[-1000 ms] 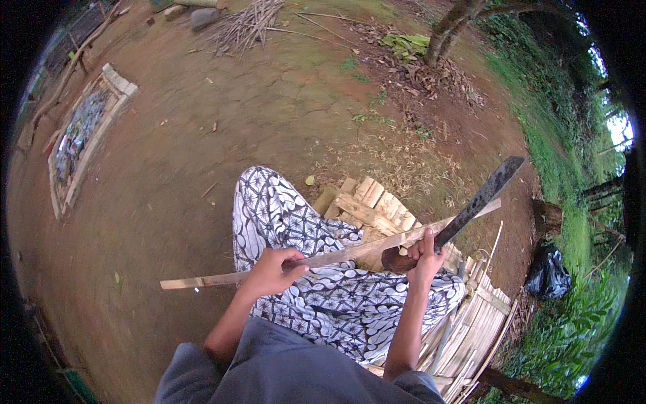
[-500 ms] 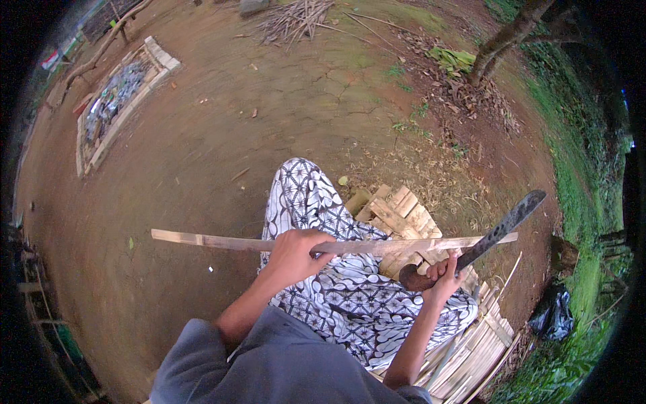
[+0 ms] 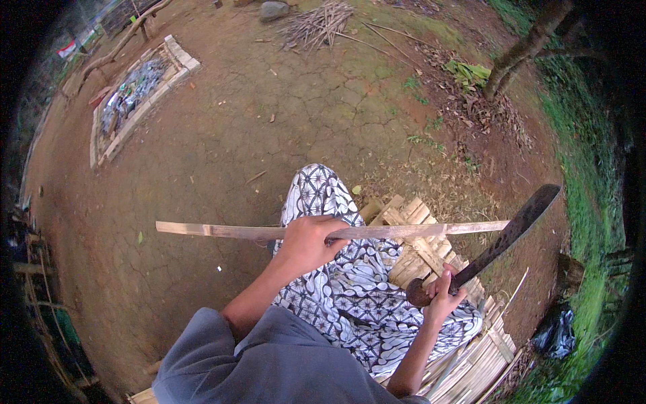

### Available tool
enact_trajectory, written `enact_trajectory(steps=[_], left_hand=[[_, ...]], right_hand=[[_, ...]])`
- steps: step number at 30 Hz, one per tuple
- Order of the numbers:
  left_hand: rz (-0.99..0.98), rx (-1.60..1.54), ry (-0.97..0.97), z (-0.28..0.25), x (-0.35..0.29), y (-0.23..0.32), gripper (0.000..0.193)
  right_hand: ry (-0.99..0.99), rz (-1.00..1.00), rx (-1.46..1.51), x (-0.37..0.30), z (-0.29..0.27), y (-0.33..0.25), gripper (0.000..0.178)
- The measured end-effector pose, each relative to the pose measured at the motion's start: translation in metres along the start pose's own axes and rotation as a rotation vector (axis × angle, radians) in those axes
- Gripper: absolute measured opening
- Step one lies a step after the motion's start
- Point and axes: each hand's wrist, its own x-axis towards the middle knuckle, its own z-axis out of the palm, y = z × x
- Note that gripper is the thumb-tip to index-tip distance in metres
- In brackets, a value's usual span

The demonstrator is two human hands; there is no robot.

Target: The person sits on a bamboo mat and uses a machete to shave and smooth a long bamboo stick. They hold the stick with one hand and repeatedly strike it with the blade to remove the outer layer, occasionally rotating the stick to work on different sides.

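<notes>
My left hand (image 3: 311, 242) is closed around the middle of a long, flat bamboo strip (image 3: 397, 231), which lies crosswise above my lap. In my right hand (image 3: 442, 296) is the dark handle of a machete (image 3: 515, 232), its rounded knob end showing left of the fingers. The dark, curved blade points up and to the right. Near its middle the blade meets or overlaps the strip's right end; whether they touch I cannot tell. Beneath both is my patterned black-and-white cloth (image 3: 350, 296), covering my legs.
Woven bamboo slats (image 3: 417, 259) and a stack of split bamboo (image 3: 471, 363) lie at my right. A black plastic bag (image 3: 555, 331) sits beyond them. Ahead are a stick pile (image 3: 321, 23), a tree trunk (image 3: 518, 50) and a brick-edged pit (image 3: 148, 91) holding ash and rubbish.
The view has shifted slightly. The machete blade has moved across the strip's right end, and the strip has levelled a little. Both hands keep their holds.
</notes>
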Motion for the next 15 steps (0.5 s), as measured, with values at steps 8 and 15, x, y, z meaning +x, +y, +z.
enact_trajectory(steps=[8,15], left_hand=[[0.077,0.093,-0.021,-0.001,0.002,0.005,0.019],[0.187,0.177,-0.122,0.0,0.006,0.005,0.016]], right_hand=[[-0.145,-0.08,-0.146,-0.01,0.007,-0.008,0.018],[-0.165,-0.15,-0.403,-0.014,0.008,-0.013,0.024]])
